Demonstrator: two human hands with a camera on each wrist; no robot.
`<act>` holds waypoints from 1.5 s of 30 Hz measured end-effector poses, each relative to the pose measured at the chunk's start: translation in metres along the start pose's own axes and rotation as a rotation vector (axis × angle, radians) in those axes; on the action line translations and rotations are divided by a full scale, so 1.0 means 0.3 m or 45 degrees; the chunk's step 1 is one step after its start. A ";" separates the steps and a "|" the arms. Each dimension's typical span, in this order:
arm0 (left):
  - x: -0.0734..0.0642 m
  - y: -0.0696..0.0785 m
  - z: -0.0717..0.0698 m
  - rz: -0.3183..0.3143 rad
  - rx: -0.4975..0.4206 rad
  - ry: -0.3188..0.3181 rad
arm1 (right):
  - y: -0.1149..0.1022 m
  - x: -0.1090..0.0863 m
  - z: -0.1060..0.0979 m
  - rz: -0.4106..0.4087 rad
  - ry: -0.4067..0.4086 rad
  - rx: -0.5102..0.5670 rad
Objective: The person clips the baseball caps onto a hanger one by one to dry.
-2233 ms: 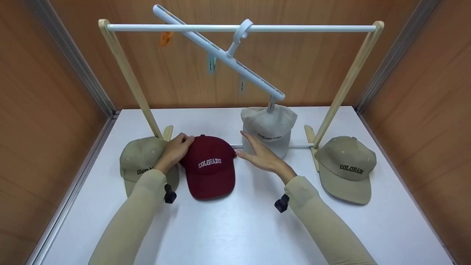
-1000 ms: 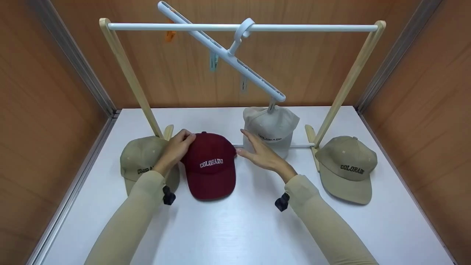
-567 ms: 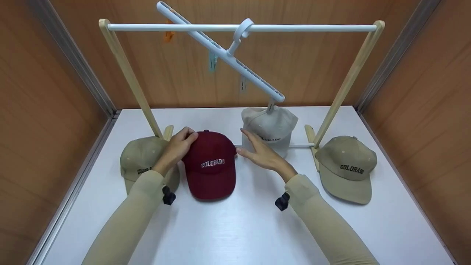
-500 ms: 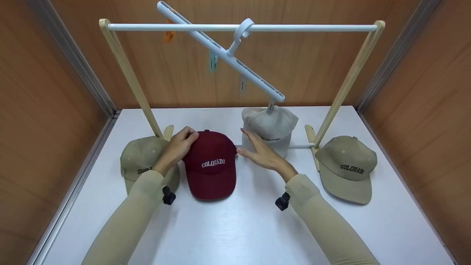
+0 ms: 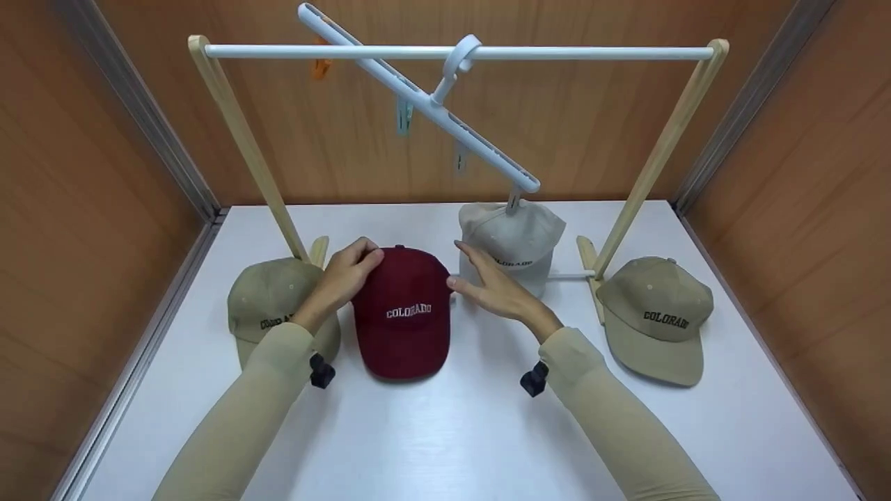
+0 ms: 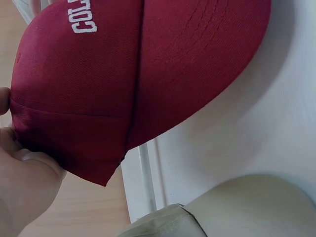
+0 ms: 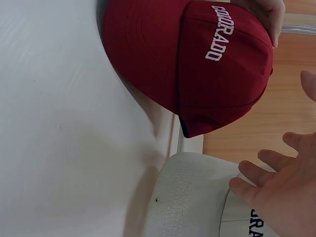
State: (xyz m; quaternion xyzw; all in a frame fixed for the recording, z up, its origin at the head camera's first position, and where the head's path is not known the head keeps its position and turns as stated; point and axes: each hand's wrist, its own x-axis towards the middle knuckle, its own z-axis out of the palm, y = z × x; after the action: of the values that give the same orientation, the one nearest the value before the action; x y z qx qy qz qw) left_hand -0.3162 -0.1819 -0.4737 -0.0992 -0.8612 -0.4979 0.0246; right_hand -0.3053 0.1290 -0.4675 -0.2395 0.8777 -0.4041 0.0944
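My left hand [image 5: 341,278] grips the left side of the crown of a maroon baseball cap [image 5: 404,341] lettered COLORADO. In the left wrist view the thumb [image 6: 39,168] lies along the cap's lower back edge, and part of the fingers is hidden. My right hand [image 5: 498,289] is held with spread, mostly straight fingers at the cap's right side; the right wrist view has a gap between its fingers [image 7: 254,173] and the maroon cap [image 7: 222,74]. Behind that hand a light grey cap [image 5: 511,229] hangs from a clip [image 5: 514,200] on a white hanger [image 5: 480,142].
The hanger hooks over a white rail [image 5: 592,53] on wooden legs [image 5: 651,153]. Other clips hang from it, one orange [image 5: 321,67] and one teal [image 5: 404,115]. Olive caps lie on the white table at left [image 5: 268,292] and right [image 5: 658,306]. Wooden panels [image 5: 592,125] enclose the table.
Together with my left hand, the maroon cap has shifted a little to the right, closer to my right hand. My right hand has hardly moved.
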 end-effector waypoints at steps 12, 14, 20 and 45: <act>-0.003 0.018 0.010 0.063 -0.043 0.003 | -0.020 0.008 -0.001 -0.009 -0.005 0.014; -0.002 0.019 0.012 0.082 -0.050 0.003 | -0.025 0.013 -0.003 -0.021 -0.008 0.013; 0.001 0.027 0.018 0.146 -0.071 0.004 | -0.049 0.029 -0.009 -0.048 -0.014 0.006; -0.024 0.085 0.030 0.247 -0.191 -0.105 | -0.064 0.047 0.005 -0.075 -0.016 0.009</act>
State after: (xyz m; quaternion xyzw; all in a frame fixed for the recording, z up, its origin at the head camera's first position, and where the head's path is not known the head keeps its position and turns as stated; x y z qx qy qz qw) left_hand -0.3038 -0.1628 -0.4574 -0.2041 -0.8081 -0.5518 0.0297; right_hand -0.3104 0.1102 -0.4535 -0.2675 0.8683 -0.4081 0.0889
